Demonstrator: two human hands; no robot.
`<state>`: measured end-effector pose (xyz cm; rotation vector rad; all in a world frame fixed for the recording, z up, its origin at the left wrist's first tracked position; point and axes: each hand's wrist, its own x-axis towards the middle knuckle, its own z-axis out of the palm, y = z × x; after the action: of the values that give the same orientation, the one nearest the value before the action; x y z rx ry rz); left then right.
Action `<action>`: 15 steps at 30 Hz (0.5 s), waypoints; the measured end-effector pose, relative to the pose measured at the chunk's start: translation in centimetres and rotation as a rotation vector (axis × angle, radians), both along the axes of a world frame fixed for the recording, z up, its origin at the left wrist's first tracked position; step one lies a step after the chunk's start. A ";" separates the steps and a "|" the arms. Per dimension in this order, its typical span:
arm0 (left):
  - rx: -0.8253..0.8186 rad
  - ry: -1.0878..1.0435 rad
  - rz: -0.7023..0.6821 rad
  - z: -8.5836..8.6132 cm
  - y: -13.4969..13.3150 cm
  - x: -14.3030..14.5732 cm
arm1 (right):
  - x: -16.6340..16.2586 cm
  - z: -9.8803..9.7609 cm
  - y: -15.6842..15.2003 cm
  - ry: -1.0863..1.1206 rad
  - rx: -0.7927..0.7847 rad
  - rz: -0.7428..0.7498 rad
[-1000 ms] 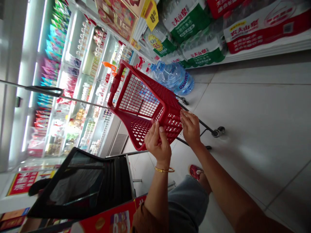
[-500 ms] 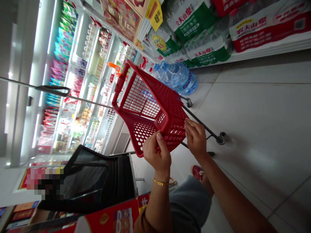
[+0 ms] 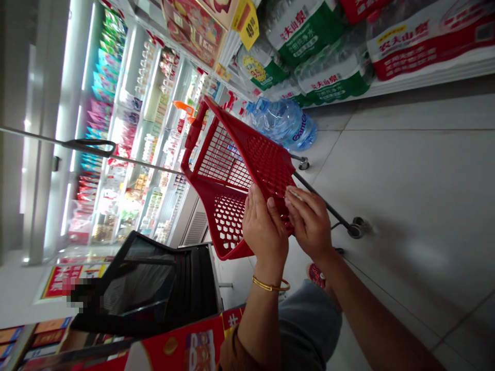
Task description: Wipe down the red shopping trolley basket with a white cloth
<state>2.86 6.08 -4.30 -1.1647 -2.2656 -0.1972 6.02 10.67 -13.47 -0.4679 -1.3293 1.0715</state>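
My left hand (image 3: 265,221), with a gold bangle (image 3: 270,284) at its wrist, is raised in front of a red shopping cart (image 3: 214,198). Its fingers are stretched out side by side and cover part of the basket. Close to its right is my right hand (image 3: 309,221), fingers also extended and slightly bent, pointing up and left. The palms half face each other with a small gap between. Nothing shows in either hand. Both overlap the cart in view; whether they touch it I cannot tell. The visible part of the basket's inside shows no goods.
Large blue water bottles (image 3: 284,123) stand on the floor behind the cart. Packs of bottled water (image 3: 328,80) fill the shelf at upper right. A lit refrigerated case (image 3: 135,134) lines the left. Below it is a black-framed bin (image 3: 185,288). A red display box (image 3: 174,345) is nearby.
My left hand has moved right and its curled fingers have straightened. My right hand has shifted slightly left, its fingers more extended. The two hands are closer together; the cart looks nearly unmoved.
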 end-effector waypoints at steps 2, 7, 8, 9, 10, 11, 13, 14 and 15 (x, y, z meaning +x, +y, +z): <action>0.034 0.007 0.005 -0.2 -0.2 -0.1 | -0.4 1.9 1.3 0.046 0.042 0.045; 0.018 0.001 -0.006 -0.2 -0.2 0.1 | -1.7 3.6 3.6 0.125 0.093 0.255; 0.014 0.000 -0.008 -0.1 -0.3 0.1 | -1.9 3.4 3.7 0.146 0.095 0.294; 0.010 -0.001 -0.010 -0.1 -0.3 0.1 | -2.0 3.1 3.8 0.164 0.094 0.326; 0.008 0.000 -0.012 -0.1 -0.4 0.1 | -2.1 2.8 3.7 0.176 0.090 0.350; 0.007 0.000 -0.013 0.0 -0.5 0.2 | -2.1 2.6 3.7 0.179 0.085 0.367; 0.009 0.000 -0.022 0.0 -0.7 0.2 | -2.1 2.1 3.5 0.171 0.076 0.397; 0.011 0.000 -0.029 0.1 -0.8 0.2 | -2.0 2.0 3.4 0.168 0.068 0.409; 0.012 0.000 -0.038 0.1 -0.9 0.2 | -1.9 1.8 3.3 0.164 0.063 0.420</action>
<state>3.02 5.14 -4.20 -1.2026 -2.2409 -0.2253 4.11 13.97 -11.62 -0.0480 -1.3406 1.3754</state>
